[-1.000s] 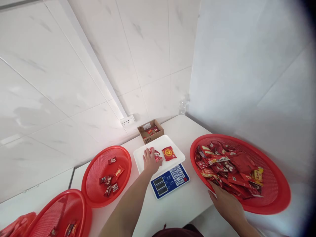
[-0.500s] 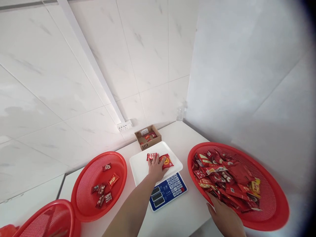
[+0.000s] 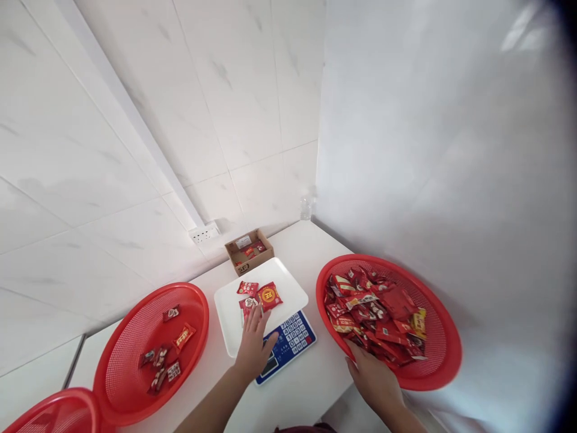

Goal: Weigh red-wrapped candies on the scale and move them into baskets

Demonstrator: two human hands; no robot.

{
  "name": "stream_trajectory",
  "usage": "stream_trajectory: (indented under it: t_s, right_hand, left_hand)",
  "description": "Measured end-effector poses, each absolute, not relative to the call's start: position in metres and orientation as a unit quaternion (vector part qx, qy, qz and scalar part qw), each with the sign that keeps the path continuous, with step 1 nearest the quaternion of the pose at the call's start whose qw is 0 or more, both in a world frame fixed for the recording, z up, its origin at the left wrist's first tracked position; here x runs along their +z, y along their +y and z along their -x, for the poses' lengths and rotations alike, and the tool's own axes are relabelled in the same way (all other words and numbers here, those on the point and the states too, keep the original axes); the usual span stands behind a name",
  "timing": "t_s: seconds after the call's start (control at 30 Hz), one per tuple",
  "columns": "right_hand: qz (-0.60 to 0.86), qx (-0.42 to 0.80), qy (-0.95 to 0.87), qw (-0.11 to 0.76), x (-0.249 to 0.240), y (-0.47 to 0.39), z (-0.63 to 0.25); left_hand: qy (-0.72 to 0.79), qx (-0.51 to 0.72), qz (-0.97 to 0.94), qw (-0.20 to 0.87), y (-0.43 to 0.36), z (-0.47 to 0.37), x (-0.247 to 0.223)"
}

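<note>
A white scale tray [image 3: 288,290] carries several red snack packets, among them one with a round yellow emblem [image 3: 269,296]. My left hand [image 3: 253,346] is over the tray's front edge, fingers apart, fingertips at the lower packets; it holds nothing. Below the tray shows the scale's blue keypad panel [image 3: 288,346], partly behind my left hand. On the right, a red mesh basket [image 3: 444,337] is heaped with red packets. My right hand [image 3: 367,373] grips its near rim, with the fingers partly hidden by it.
A small cardboard box [image 3: 255,262] with a few packets stands behind the tray. At left a red basket [image 3: 121,355] holds several small packets, and another red basket [image 3: 67,400] is at the lower left corner. A clear bottle [image 3: 306,207] stands in the corner.
My left hand has drawn back from the packets toward the tray's front edge, uncovering them. The view has shifted, so everything sits further left. My right hand stays on the basket rim.
</note>
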State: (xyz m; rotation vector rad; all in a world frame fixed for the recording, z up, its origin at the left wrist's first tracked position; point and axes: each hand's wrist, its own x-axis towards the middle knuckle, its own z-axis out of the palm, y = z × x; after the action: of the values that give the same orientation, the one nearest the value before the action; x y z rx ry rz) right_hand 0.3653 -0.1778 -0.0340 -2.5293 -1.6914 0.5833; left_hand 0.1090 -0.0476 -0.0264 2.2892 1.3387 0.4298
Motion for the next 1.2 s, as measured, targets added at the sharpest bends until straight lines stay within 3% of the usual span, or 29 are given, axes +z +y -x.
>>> stream_trajectory:
  t_s: [0.4, 0.7, 1.2]
  right_hand:
    - [0.799, 0.221, -0.559, -0.011, -0.04, -0.174, -0.375]
    - [0.792, 0.205, -0.575, 0.002, -0.047, -0.177, -0.375]
    - [0.789, 0.168, -0.591, 0.023, -0.062, -0.178, -0.379]
  left_hand:
    - [0.549, 0.195, -0.685, 0.437, -0.135, -0.082, -0.029]
    - [0.542, 0.093, -0.72, 0.424, -0.149, -0.086, -0.019]
    - [0.535, 0.029, -0.732, 0.42, -0.153, -0.088, -0.027]
